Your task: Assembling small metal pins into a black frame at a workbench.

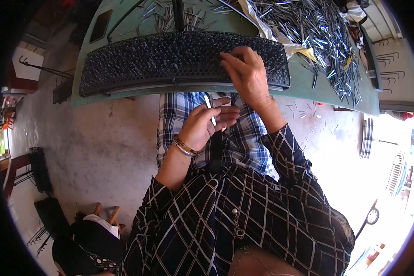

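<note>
A long black perforated rack [161, 80] lies along the near edge of the green table, its holes crowded with small dark upright pieces. My right hand [250, 76] is over the rack's right part, thumb and forefinger pinched at the pieces. Whatever sits between those fingertips is too small to make out. Lower, in front of the table edge and above my lap, my left hand [204, 120] is turned palm up. Its thumb presses a slim pale strip [210, 110] against the palm, while the other fingers point to the right.
On the green table [317, 94], a big heap of thin metallic strips [322, 37] covers the right side. More strips [184, 20] are scattered behind the rack, near a dark flat object [100, 26]. Another person [89, 244] is at the lower left. Strips litter the floor at right.
</note>
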`<state>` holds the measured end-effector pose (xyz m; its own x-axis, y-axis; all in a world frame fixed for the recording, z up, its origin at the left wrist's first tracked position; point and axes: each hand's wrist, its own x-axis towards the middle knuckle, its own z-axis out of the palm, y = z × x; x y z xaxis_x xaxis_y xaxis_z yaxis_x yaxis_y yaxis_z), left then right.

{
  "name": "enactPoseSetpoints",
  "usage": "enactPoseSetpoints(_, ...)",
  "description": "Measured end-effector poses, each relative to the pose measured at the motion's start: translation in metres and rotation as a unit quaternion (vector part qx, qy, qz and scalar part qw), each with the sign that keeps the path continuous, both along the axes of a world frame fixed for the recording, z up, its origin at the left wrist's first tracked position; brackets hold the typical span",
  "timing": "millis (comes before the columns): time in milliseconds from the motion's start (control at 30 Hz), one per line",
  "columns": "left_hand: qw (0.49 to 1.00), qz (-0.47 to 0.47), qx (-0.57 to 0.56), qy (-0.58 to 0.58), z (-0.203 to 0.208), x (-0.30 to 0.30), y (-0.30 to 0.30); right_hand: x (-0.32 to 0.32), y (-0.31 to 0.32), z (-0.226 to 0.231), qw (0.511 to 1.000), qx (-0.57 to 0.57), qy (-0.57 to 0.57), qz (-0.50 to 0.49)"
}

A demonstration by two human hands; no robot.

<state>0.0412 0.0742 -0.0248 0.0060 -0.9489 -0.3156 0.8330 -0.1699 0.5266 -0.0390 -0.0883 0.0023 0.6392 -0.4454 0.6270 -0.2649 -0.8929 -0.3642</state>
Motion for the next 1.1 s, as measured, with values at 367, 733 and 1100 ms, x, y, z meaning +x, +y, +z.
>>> enactPoseSetpoints(367, 0.997, -0.059, -0.037, 0.037, 0.020, 0.008, -0.002, -0.014, 0.022, 0.012, 0.958, 0.245, -0.014, 0.151)
enactPoseSetpoints(733, 0.992, -0.079, -0.039, -0.086, 0.008, -0.005, -0.003, -0.042, 0.032, 0.018, 0.819, 0.541, 0.057, 0.180)
enactPoseSetpoints(1100, 0.983, -0.058, -0.020, -0.176, 0.009, -0.007, -0.009, -0.049, 0.012, 0.018, 0.864, 0.493, -0.032, 0.101)
